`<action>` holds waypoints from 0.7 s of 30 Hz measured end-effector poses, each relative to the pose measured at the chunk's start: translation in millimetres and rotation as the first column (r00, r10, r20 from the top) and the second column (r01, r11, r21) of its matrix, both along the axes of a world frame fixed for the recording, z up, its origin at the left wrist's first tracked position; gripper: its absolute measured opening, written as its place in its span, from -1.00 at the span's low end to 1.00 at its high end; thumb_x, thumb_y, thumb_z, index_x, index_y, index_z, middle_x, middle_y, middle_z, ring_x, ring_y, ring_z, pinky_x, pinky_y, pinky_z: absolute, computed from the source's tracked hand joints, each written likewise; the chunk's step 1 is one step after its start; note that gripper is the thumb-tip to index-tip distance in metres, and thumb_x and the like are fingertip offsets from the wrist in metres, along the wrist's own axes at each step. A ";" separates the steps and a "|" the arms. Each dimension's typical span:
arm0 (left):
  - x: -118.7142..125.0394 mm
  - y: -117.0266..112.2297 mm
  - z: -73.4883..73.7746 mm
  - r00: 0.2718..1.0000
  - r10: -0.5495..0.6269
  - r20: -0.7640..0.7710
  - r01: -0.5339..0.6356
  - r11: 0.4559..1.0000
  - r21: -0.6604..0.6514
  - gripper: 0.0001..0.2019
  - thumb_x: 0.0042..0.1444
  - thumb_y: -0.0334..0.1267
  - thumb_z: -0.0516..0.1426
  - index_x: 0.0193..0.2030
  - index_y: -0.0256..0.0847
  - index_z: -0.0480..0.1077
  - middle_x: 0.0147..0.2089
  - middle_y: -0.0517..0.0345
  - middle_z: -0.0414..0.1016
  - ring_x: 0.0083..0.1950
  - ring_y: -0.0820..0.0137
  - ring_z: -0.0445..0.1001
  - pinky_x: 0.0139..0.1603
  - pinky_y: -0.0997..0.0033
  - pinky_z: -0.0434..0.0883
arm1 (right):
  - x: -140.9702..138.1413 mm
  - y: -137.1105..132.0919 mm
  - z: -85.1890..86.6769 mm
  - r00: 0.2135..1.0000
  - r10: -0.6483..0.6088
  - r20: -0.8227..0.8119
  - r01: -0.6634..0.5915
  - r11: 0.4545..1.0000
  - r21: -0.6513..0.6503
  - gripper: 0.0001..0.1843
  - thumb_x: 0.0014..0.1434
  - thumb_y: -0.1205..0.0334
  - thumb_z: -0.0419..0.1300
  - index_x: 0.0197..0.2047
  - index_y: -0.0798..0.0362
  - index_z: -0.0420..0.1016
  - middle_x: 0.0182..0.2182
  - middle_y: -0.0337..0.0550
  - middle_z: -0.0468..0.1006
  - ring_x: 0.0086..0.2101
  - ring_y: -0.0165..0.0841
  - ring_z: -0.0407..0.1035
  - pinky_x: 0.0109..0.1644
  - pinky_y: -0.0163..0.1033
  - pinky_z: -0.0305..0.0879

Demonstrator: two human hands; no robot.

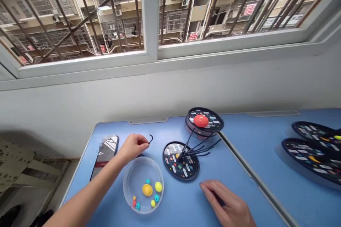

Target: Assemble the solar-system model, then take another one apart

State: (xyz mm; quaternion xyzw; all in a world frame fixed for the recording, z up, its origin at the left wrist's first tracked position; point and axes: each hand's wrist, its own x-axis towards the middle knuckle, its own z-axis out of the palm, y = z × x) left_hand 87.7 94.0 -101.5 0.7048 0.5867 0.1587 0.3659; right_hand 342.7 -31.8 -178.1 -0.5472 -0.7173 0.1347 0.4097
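My left hand [131, 148] pinches a thin black hooked wire [150, 139] above the blue table [170, 198], just behind a clear round plastic dish [143, 184]. The dish holds several coloured balls, including a large yellow-orange one [147, 190]. To the right, a black printed disc [181, 161] carries a bunch of black wires fanning out from its middle. Behind it stands a second black disc [205, 120] with a red ball [200, 121] on top. My right hand [223, 202] lies on the table at the front, with something dark possibly under its fingers; I cannot tell what.
A phone [105, 156] lies at the table's left edge. Further black printed discs [311, 156] sit on a second blue table beyond a metal seam [253, 181]. A white wall [80, 106] and a barred window [80, 17] rise behind the tables.
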 end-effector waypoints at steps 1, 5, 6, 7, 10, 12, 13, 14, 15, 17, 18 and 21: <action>5.8 -3.8 5.6 0.994 0.001 0.112 0.004 0.999 -0.045 -0.81 -0.02 -0.27 0.04 -0.41 -0.32 0.43 -0.53 0.17 0.40 -0.48 0.46 0.37 -0.46 0.52 0.29 | -2.9 0.2 1.6 1.000 0.019 -0.017 -0.019 1.000 0.009 -0.74 0.25 0.18 0.01 -0.42 0.01 0.40 -0.50 -0.21 0.48 -0.48 -0.41 0.41 -0.39 -0.42 0.34; 37.8 -13.1 17.6 0.853 0.078 0.516 0.039 0.977 -0.212 -0.86 -0.15 -0.29 0.14 -0.45 -0.32 0.42 -0.59 0.21 0.36 -0.52 0.49 0.33 -0.43 0.49 0.31 | -12.1 2.1 8.3 0.997 0.026 -0.079 -0.022 0.999 0.041 -0.74 0.27 0.22 -0.02 -0.42 0.03 0.37 -0.53 -0.23 0.44 -0.51 -0.42 0.36 -0.43 -0.40 0.30; 46.6 -13.9 18.1 0.838 0.075 0.541 0.052 0.975 -0.217 -0.86 -0.18 -0.32 0.14 -0.44 -0.33 0.43 -0.59 0.21 0.36 -0.53 0.50 0.32 -0.42 0.48 0.31 | -13.4 2.3 9.5 0.996 0.018 -0.088 -0.014 0.999 0.041 -0.73 0.28 0.21 -0.02 -0.43 0.03 0.36 -0.53 -0.23 0.43 -0.51 -0.42 0.35 -0.43 -0.40 0.29; 55.0 -14.3 17.9 0.834 0.063 0.548 0.065 0.975 -0.211 -0.85 -0.19 -0.34 0.14 -0.42 -0.33 0.44 -0.59 0.21 0.37 -0.53 0.50 0.32 -0.42 0.48 0.31 | -14.2 2.3 10.4 0.996 0.012 -0.093 -0.009 0.999 0.040 -0.73 0.28 0.21 -0.03 -0.43 0.03 0.36 -0.54 -0.23 0.42 -0.51 -0.42 0.35 -0.44 -0.39 0.29; 76.0 -14.3 15.9 0.861 -0.001 0.509 0.081 0.988 -0.135 -0.83 -0.20 -0.38 0.13 -0.39 -0.32 0.45 -0.54 0.20 0.41 -0.51 0.48 0.34 -0.43 0.47 0.30 | -14.5 1.1 10.9 0.994 -0.002 -0.105 0.005 1.000 0.029 -0.70 0.28 0.19 -0.04 -0.44 0.03 0.36 -0.54 -0.22 0.41 -0.51 -0.41 0.34 -0.45 -0.37 0.28; 85.4 -14.2 14.7 0.904 -0.050 0.424 0.078 0.996 -0.048 -0.87 -0.17 -0.38 0.12 -0.42 -0.30 0.45 -0.55 0.20 0.40 -0.51 0.46 0.34 -0.45 0.48 0.28 | -13.1 -0.2 9.9 0.994 -0.012 -0.112 0.014 1.000 0.018 -0.69 0.29 0.18 -0.05 -0.44 0.03 0.36 -0.54 -0.22 0.41 -0.51 -0.40 0.33 -0.44 -0.36 0.28; 88.9 -14.2 14.3 0.925 -0.074 0.372 0.081 0.997 -0.003 -0.89 -0.15 -0.38 0.11 -0.45 -0.29 0.45 -0.56 0.21 0.39 -0.51 0.46 0.33 -0.46 0.48 0.27 | -12.1 -0.9 9.3 0.993 -0.017 -0.115 0.019 1.000 0.013 -0.68 0.29 0.18 -0.06 -0.45 0.03 0.36 -0.54 -0.22 0.41 -0.51 -0.40 0.33 -0.44 -0.35 0.28; 91.6 -14.3 13.7 0.941 -0.094 0.324 0.088 0.996 0.036 -0.90 -0.13 -0.38 0.10 -0.47 -0.29 0.46 -0.58 0.21 0.38 -0.51 0.45 0.32 -0.47 0.49 0.26 | -11.0 -1.5 8.7 0.993 -0.024 -0.119 0.025 1.000 0.009 -0.68 0.29 0.17 -0.06 -0.45 0.03 0.36 -0.54 -0.21 0.41 -0.51 -0.40 0.33 -0.44 -0.35 0.27; 93.8 -14.4 13.0 0.952 -0.111 0.285 0.096 0.993 0.067 -0.89 -0.12 -0.38 0.10 -0.48 -0.29 0.46 -0.59 0.22 0.38 -0.51 0.45 0.32 -0.47 0.49 0.25 | -9.8 -2.2 8.1 0.992 -0.031 -0.123 0.032 0.999 0.007 -0.67 0.29 0.17 -0.06 -0.45 0.03 0.36 -0.55 -0.22 0.41 -0.52 -0.40 0.33 -0.45 -0.35 0.27; 96.8 -14.6 11.0 0.964 -0.136 0.230 0.112 0.987 0.114 -0.88 -0.10 -0.39 0.09 -0.48 -0.28 0.48 -0.58 0.21 0.40 -0.51 0.45 0.32 -0.48 0.50 0.24 | -7.7 -3.7 6.8 0.990 -0.042 -0.132 0.042 0.999 0.002 -0.67 0.29 0.16 -0.06 -0.45 0.04 0.37 -0.55 -0.22 0.41 -0.52 -0.40 0.33 -0.46 -0.35 0.26; 97.7 -14.8 9.7 0.968 -0.144 0.207 0.118 0.984 0.135 -0.87 -0.09 -0.38 0.10 -0.47 -0.27 0.49 -0.56 0.20 0.42 -0.50 0.44 0.33 -0.47 0.50 0.24 | -6.8 -4.4 6.1 0.990 -0.043 -0.136 0.044 0.999 0.002 -0.66 0.29 0.16 -0.06 -0.45 0.04 0.37 -0.55 -0.22 0.41 -0.53 -0.40 0.33 -0.46 -0.35 0.26; 98.9 -15.6 6.0 0.975 -0.180 0.128 0.151 0.966 0.208 -0.87 -0.06 -0.37 0.11 -0.42 -0.26 0.51 -0.50 0.16 0.47 -0.48 0.42 0.36 -0.45 0.49 0.26 | -5.4 -6.1 3.2 0.988 -0.046 -0.147 0.047 0.999 0.003 -0.66 0.29 0.16 -0.06 -0.46 0.04 0.37 -0.55 -0.23 0.41 -0.53 -0.41 0.33 -0.46 -0.36 0.26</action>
